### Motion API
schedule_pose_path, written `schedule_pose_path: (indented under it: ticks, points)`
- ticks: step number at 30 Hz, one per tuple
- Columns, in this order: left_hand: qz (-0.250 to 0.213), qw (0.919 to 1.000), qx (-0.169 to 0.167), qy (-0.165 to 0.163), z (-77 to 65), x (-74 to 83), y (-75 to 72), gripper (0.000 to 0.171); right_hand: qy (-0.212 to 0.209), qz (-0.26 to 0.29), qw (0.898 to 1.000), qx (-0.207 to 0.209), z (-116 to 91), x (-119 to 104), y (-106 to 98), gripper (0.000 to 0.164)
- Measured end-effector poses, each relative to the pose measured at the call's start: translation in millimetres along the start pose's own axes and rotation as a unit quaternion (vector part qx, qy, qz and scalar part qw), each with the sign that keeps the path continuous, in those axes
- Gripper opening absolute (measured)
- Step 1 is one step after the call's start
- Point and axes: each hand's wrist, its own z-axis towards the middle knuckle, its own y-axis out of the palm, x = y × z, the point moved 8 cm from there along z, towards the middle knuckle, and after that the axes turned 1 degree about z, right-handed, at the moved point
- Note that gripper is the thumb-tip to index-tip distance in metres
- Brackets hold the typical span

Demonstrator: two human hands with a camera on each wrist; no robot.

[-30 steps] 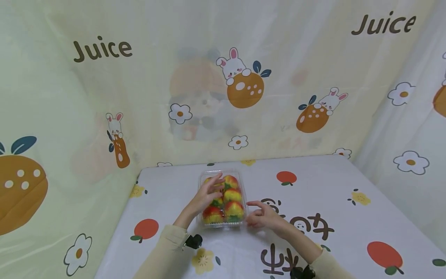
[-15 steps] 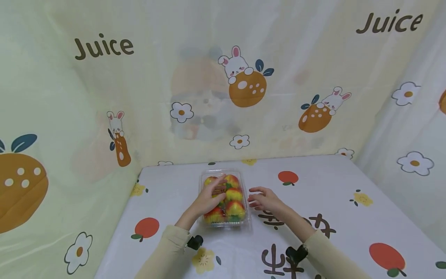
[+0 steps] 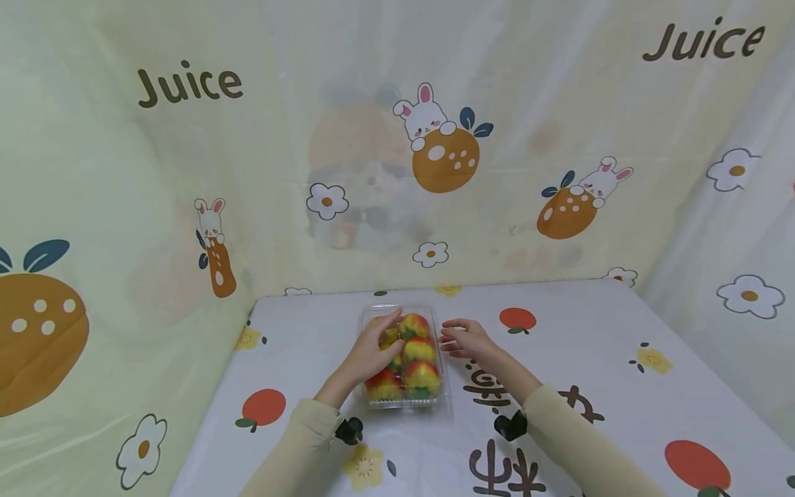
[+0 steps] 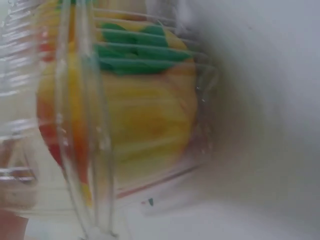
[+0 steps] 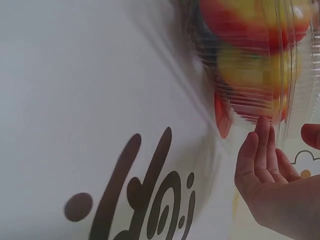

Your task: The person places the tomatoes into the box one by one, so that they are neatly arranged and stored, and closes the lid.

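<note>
A clear plastic clamshell box stands on the table, its ribbed lid down over several red-and-yellow fruits that look like toy peaches. In the left wrist view one fruit shows green leaves behind the clear wall. My left hand lies over the box's left half, fingers loosely extended, hiding part of the fruits. Beside the right wall is my right hand, fingers slightly bent and thumb apart. The right wrist view has its fingertips right at the box's edge, with nothing between fingers and thumb.
A white cloth printed with fruit, flowers and brown lettering covers the table. Pale curtains with rabbit prints hang behind and at both sides. Dark wrist cameras sit at both cuffs.
My right hand has moved forward along the box's right side, and its pointing index finger has joined the other fingers. The left hand has settled slightly over the lid. The box stays in place.
</note>
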Motion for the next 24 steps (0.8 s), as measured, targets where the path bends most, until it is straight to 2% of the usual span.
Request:
schedule_pose_path:
  ticks: [5, 11, 15, 18, 24]
  points:
    - [0.081, 0.9965, 0.016, -0.010, -1.9, -5.1, -0.7, 0.063, -0.001, 0.005, 1.000, 0.015, 8, -2, -3, 0.045]
    - [0.162, 0.9862, 0.035, -0.003, -6.3, -9.7, -0.3, 0.062, 0.011, 0.003, 1.000, 0.023, 26, -7, -5, 0.043]
    - [0.183, 0.9821, 0.042, 0.002, -8.4, -11.7, 0.7, 0.059, 0.023, -0.006, 0.999, 0.038, 37, -11, -7, 0.042]
    - [0.184, 0.9820, 0.043, 0.006, -7.9, -11.1, 0.2, 0.058, 0.033, -0.006, 0.998, 0.044, 45, -15, -5, 0.044]
    - [0.194, 0.9803, 0.031, 0.018, -3.2, -8.8, 0.2, 0.054, 0.061, 0.016, 0.997, 0.054, 62, -18, 0, 0.047]
